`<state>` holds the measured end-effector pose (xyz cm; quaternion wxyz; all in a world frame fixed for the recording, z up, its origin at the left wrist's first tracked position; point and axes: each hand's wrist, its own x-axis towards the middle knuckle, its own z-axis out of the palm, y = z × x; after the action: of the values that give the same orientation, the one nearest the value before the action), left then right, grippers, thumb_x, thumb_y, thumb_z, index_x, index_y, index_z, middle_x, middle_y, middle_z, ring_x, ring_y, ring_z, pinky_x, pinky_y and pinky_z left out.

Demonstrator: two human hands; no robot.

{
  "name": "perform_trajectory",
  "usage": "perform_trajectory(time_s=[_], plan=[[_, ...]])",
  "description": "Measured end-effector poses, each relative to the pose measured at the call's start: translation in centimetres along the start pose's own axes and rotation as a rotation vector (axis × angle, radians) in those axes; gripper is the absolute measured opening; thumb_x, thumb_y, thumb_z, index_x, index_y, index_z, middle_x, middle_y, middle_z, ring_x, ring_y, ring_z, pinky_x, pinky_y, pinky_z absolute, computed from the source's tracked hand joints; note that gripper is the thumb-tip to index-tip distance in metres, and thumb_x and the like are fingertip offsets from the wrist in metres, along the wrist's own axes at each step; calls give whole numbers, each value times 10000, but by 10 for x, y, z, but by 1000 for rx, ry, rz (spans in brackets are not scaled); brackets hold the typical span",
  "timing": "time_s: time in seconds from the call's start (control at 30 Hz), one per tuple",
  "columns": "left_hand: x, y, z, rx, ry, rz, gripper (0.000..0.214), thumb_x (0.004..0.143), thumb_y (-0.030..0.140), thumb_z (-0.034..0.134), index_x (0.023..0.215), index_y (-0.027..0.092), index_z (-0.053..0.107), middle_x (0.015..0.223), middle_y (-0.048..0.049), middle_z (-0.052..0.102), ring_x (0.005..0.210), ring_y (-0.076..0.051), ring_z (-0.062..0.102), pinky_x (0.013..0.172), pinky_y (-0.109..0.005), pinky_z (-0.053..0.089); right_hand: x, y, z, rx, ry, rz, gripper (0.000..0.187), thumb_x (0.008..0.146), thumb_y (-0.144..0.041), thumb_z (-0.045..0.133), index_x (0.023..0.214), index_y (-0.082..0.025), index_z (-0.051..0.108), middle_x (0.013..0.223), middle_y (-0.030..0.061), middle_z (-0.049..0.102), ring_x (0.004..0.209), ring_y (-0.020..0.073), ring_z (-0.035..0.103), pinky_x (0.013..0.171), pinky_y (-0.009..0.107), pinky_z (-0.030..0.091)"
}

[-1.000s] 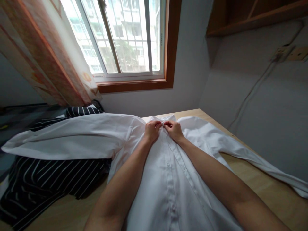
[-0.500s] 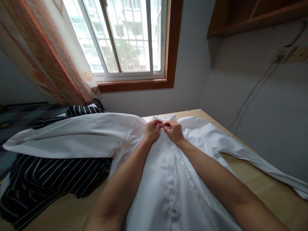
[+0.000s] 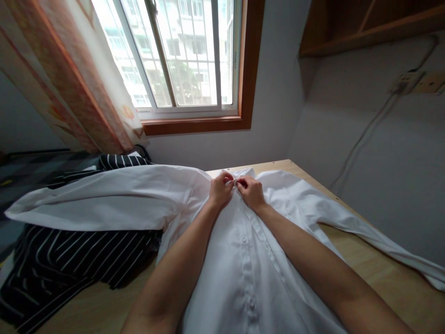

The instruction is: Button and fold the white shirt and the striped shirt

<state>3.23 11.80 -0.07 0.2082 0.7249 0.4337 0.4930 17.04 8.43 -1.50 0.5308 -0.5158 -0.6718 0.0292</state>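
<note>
A white button-up shirt [image 3: 222,260] lies spread face up, its collar at the far end and its sleeves stretched out to both sides. Just below the collar, my left hand [image 3: 221,189] pinches the front edge of the shirt. My right hand [image 3: 251,191] pinches the cloth right beside it, and the fingertips of both hands nearly meet. Whether a button sits between the fingers is too small to tell. Lower down, the two front edges lie apart, with several buttons showing along the left one.
Under the shirt is a light wooden table [image 3: 389,260]. Black-and-white striped clothing [image 3: 93,255] lies beneath the left sleeve. Behind stand a window [image 3: 184,60] and a floral curtain [image 3: 69,74]. A cable [image 3: 361,134] hangs from a wall socket below a wooden shelf [image 3: 375,35].
Both hands stay at the same spot below the collar, with only slight finger movement. The view has tilted up a little; the shirt lies as before.
</note>
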Motion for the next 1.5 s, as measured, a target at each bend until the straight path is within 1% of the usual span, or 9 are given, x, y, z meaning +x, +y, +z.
perform_trajectory(time_s=[0.2,0.33,0.47,0.63,0.93,1.07,1.2,1.3,1.5], plan=[[-4,2,1,-34,-5,-26,104,704,124,623,774,198,602,664,11,699,648,-155,653,662,-239,460,2,-1,-1,-35,-73,2,116,834,-239,592,832,-190,697,855,67,705,790,199,635,775,298,478],[-3,-2,1,-73,-27,-32,53,736,171,624,751,196,580,609,35,650,597,-131,602,625,-226,431,3,2,1,-9,-83,22,104,825,-248,601,815,-185,683,832,65,696,771,191,628,747,296,481],[-1,-6,1,-115,-38,-48,89,729,186,634,736,196,545,556,65,588,554,-109,542,595,-210,399,4,4,2,29,-129,46,53,800,-225,630,825,-188,659,834,44,690,738,167,621,707,267,476],[-1,-8,2,-151,-57,-44,120,709,184,628,703,193,509,528,80,543,522,-96,494,569,-199,372,3,2,2,-93,-124,25,28,816,-197,639,792,-190,629,817,40,669,753,173,610,707,262,444],[0,-8,7,-237,-69,-105,182,659,260,685,700,190,522,590,40,617,558,-116,568,556,-201,391,0,-1,1,-234,-121,-39,81,857,-141,570,817,-179,629,828,66,663,808,209,610,730,288,419],[1,-6,9,-282,-42,-144,200,623,234,679,656,189,487,547,55,574,501,-95,520,506,-189,364,-1,-2,1,-225,-106,-43,109,859,-144,573,777,-193,624,810,57,662,790,201,607,735,282,420],[3,-7,10,-428,-32,-220,261,567,201,669,653,198,423,546,63,566,484,-86,513,478,-178,360,0,-1,1,-164,-99,-47,83,838,-145,603,770,-192,611,793,41,653,746,181,597,712,263,425],[4,-7,10,-526,-14,-262,299,536,186,677,650,199,402,554,63,563,489,-79,510,481,-177,381,-1,-2,0,-128,-99,-33,60,830,-149,612,788,-192,612,803,32,651,734,171,593,704,258,430],[3,-5,6,-573,-35,-276,356,542,211,754,651,191,417,604,34,598,555,-108,575,521,-202,441,-2,-2,0,-156,-92,-53,87,835,-134,611,770,-187,634,799,45,652,772,189,599,732,276,429]])
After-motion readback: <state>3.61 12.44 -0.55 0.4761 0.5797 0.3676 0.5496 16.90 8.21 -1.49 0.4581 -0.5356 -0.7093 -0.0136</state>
